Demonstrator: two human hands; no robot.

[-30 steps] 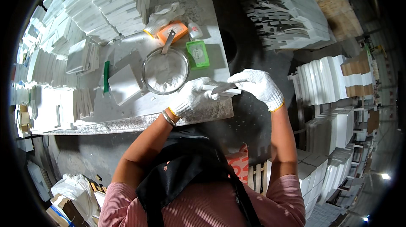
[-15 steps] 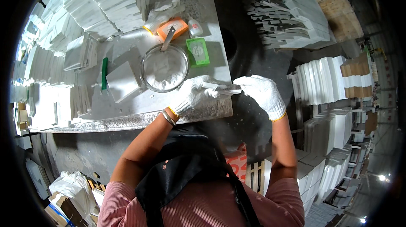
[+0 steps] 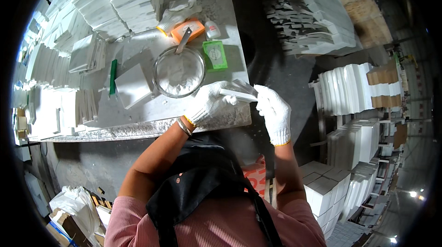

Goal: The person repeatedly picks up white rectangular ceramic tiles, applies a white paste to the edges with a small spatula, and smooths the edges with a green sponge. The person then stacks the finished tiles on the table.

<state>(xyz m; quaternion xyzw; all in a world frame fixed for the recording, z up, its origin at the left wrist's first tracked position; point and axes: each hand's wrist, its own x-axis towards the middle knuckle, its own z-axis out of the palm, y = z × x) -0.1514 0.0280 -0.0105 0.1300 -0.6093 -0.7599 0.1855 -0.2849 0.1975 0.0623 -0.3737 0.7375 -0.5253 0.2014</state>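
- Far left, pale slabs (image 3: 41, 113) stand on edge, leaning together on the table (image 3: 138, 53), an arrangement that likely saves room and lets one be drawn out singly.
- Next, a green strip (image 3: 113, 77) lies beside a loose white tile (image 3: 132, 86), which rests flat, apart from the slabs, perhaps for easy picking up.
- A clear bowl (image 3: 179, 96) of white powder (image 3: 179, 79) sits near the left hand, seemingly for short reach; a spatula (image 3: 183, 40) leans on its far rim, handle outward (probably to stay clean for gripping).
- The left hand (image 3: 208, 102), gloved, pinches the left end of a pale flat piece (image 3: 238, 95), apparently to leave its other end free.
- A green box (image 3: 215, 56) and a small bottle (image 3: 212, 29) stand beyond, out of the hands' way.
- The pale flat piece is held up over the table's right corner, its far end out past the edge, which seems to give both hands room.
- The right hand (image 3: 272, 111), also gloved, has its fingers drawn together, tips at the piece's far end; I cannot tell whether they pinch anything.
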